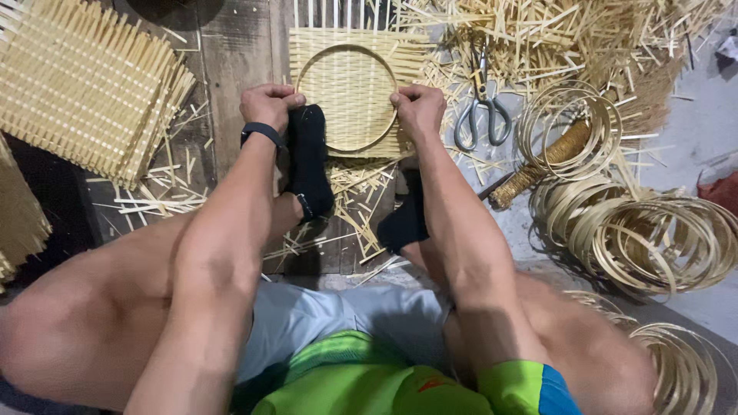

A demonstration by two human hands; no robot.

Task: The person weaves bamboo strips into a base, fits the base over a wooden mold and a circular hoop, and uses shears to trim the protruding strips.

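Beside scissors (482,115), both hands gripping hoop (347,98)

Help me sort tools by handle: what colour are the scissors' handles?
Grey, with plain metal blades; the scissors show clearly in the head view.

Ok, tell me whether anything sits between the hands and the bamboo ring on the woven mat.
Nothing visible does. The left hand and right hand already grip opposite sides of the bamboo ring, which lies on the woven mat. The scissors lie off to the right.

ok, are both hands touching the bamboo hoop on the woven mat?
Touching. The head view shows the left hand and right hand each pinching opposite sides of the bamboo hoop on the woven mat.
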